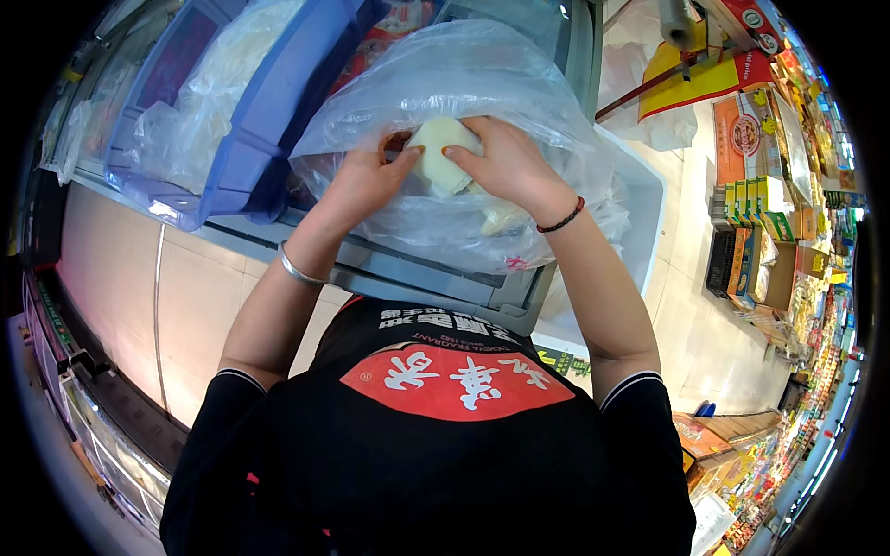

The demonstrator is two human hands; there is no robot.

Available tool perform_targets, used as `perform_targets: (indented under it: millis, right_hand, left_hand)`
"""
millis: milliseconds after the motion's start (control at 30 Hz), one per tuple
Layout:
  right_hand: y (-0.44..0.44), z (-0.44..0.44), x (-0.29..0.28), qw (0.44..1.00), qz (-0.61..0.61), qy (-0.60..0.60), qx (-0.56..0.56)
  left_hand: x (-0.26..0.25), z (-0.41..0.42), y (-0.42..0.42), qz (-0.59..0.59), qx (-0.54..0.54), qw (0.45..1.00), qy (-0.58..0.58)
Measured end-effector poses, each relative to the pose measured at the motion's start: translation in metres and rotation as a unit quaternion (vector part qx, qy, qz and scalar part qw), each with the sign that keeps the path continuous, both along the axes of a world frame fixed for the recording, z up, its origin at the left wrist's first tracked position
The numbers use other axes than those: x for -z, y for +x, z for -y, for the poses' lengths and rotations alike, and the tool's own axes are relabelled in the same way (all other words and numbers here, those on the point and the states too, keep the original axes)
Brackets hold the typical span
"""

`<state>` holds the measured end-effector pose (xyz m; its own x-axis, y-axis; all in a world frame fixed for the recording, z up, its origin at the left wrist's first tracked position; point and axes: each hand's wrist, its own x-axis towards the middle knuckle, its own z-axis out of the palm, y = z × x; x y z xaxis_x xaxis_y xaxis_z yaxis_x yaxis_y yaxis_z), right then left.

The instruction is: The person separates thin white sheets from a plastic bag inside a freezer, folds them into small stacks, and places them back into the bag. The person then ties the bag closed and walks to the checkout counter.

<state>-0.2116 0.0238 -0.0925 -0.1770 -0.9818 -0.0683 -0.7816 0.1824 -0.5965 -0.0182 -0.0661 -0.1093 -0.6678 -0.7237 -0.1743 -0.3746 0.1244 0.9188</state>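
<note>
In front of me, a large clear plastic bag (487, 76) rests with its mouth spread towards me on a glass-topped case. A pale green, rounded stack of thin, soft-looking sheets (445, 149) lies between my hands at the mouth. My left hand (379, 167) grips its left side, thumb on the front and fingers partly hidden behind it. From the right, my right hand (497, 160) holds the same stack, thumb on the front and fingers over its upper edge. Below it, more pale pieces (502, 219) show dimly through the plastic.
A blue plastic crate (257, 118) holding clear bags (215, 97) stands tilted at the left on the grey-framed case (410, 260). A white tub (643, 208) is at the right. Cartons (740, 139) and stocked shelves line the far right, beyond the tiled floor.
</note>
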Motion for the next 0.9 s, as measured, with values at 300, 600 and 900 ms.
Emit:
perform_targets:
  millis: [300,600,900]
  right_hand:
    - [0.015,-0.016,-0.017,0.987,0.042,-0.104,0.114]
    - [0.064,-0.065,-0.011,0.918,0.343,0.064,0.187]
    - [0.09,-0.064,0.002,0.731,0.612,-0.097,0.285]
  left_hand:
    - [0.003,0.011,0.006,-0.059,0.02,0.998,0.016]
    - [-0.001,0.005,-0.015,-0.002,0.041,0.997,-0.061]
    - [0.018,0.012,-0.013,-0.036,0.055,0.991,-0.118]
